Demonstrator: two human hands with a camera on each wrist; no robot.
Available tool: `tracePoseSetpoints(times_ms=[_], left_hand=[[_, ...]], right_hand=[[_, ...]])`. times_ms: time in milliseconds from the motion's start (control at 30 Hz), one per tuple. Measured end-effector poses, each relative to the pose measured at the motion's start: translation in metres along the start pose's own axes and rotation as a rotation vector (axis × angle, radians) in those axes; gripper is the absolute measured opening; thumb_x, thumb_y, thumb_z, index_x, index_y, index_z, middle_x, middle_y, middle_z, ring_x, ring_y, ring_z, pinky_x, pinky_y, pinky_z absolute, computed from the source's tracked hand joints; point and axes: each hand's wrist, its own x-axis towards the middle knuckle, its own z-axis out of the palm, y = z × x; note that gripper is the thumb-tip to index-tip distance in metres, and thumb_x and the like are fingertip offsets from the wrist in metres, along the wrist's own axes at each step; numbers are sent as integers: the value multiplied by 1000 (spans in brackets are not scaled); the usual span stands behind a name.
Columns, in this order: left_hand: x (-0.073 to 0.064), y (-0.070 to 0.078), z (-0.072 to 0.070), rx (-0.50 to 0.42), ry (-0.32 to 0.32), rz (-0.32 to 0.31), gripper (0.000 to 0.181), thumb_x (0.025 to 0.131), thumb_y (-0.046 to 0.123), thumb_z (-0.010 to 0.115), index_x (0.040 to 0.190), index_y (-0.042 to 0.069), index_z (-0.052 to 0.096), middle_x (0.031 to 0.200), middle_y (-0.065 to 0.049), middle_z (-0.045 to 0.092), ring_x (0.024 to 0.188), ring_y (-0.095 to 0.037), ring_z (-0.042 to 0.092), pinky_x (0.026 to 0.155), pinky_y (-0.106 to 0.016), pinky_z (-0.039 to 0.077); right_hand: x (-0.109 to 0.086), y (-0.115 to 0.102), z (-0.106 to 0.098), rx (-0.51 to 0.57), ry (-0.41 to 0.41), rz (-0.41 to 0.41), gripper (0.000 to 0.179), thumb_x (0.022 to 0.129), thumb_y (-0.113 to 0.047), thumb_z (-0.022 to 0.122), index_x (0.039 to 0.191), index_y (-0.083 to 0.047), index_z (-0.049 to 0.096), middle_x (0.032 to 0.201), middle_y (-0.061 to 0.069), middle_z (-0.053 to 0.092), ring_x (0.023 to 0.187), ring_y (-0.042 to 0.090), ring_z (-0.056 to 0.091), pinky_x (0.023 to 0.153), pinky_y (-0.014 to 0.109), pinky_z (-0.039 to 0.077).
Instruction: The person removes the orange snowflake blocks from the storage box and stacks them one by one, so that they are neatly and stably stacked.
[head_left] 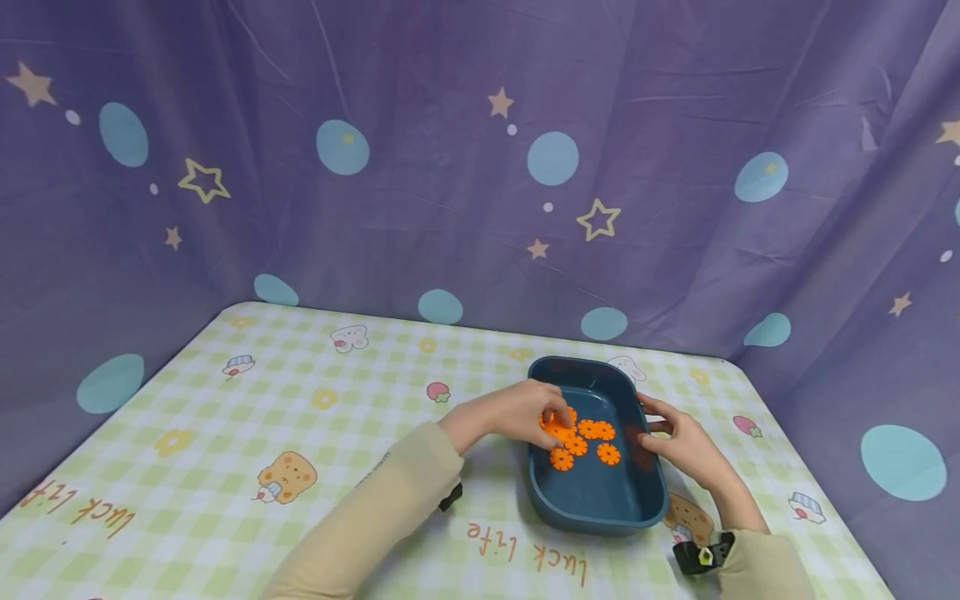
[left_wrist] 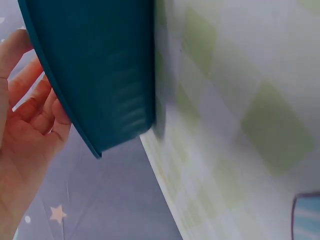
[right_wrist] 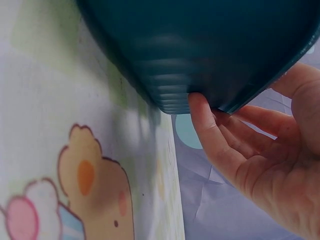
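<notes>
A dark teal plastic tub (head_left: 592,496) stands on the table, with several orange notched discs (head_left: 576,445) loose on its floor. My left hand (head_left: 528,412) reaches over the tub's left rim, its curved fingers and thumb down among the discs. Whether it pinches one cannot be told; in the left wrist view the tub wall (left_wrist: 95,75) hides the discs, and the hand (left_wrist: 30,115) shows beyond the rim. On the opposite side my right hand (head_left: 686,446) holds the tub's rim. The right wrist view shows a finger of that hand (right_wrist: 265,150) against the outer wall (right_wrist: 200,55).
A green-and-white checked cloth (head_left: 375,433) printed with cartoon figures covers the table. Purple curtain (head_left: 450,208) with stars and blue ovals hangs behind and at the sides. Dark straps (head_left: 701,557) sit around the wrists near beige sleeves (head_left: 375,508).
</notes>
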Motion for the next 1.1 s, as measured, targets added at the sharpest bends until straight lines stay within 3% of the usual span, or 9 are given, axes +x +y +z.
tracePoseSetpoints(times_ms=[167,333,767,967,1100], left_hand=[[-9,-5,-4,-25,5,-46,26,78,26,70,101,14,68,95,4,58,75,-6,51,67,-13,42],[-14,-10,-6,-40,19,-45,26,78,26,70,100,14,68,94,4,57,78,-6,51,70,-14,43],[-24,-17,-10,-86,72,-75,25,78,23,70,101,15,68,95,6,56,84,-17,57,71,-16,43],[-32,-25,-13,-91,98,-106,25,76,22,72,99,14,68,94,7,57,81,-7,53,72,-18,45],[-38,-31,-14,-79,120,-107,24,75,21,72,97,13,68,94,5,59,80,-8,54,73,-20,46]], right_hand=[[0,-1,0,5,-1,-2,66,84,-16,62,141,-4,32,135,26,39,107,35,54,79,37,49],[0,0,1,6,-4,-7,66,84,-16,62,141,-4,31,134,26,39,107,35,54,79,37,49],[1,3,1,10,-2,-19,66,84,-17,62,141,-4,32,134,26,40,106,34,55,80,38,49],[1,3,1,11,1,-20,66,84,-16,62,140,-2,32,133,27,40,106,35,55,80,39,49],[0,3,1,6,3,-22,66,84,-17,63,140,-3,32,134,27,40,106,35,55,80,39,49]])
